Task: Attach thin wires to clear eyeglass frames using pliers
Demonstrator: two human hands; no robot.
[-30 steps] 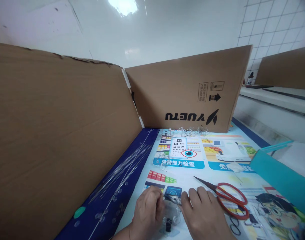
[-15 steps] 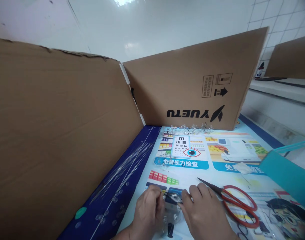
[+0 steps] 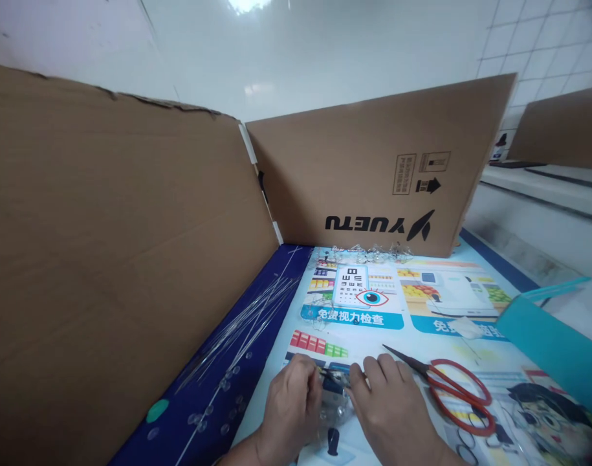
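My left hand (image 3: pixel 292 402) is closed in a pinch, low in the middle of the view. Facing it, my right hand (image 3: pixel 385 404) is closed too, thumb and fingertips pressed together. Between them hangs a strand of clear beads (image 3: pixel 340 409), which both hands seem to hold; its finer parts are too small and see-through to make out. Just right of my right hand lie scissors (image 3: pixel 458 391) with red handles and dark blades, the tip pointing up and left.
Stiff clear strands (image 3: pixel 242 327) and loose clear beads (image 3: pixel 197 419) lie on the blue strip at left, beside a green disc (image 3: pixel 157 411). Beaded pieces (image 3: pixel 368 254) rest along the cardboard panel (image 3: pixel 363 162). Another cardboard panel (image 3: pixel 106 246) stands left. A teal object (image 3: pixel 548 343) is at right.
The camera view has shifted slightly. Both hands keep their pinch on the beads, with only a small shift of the fingers; the other things look unmoved.
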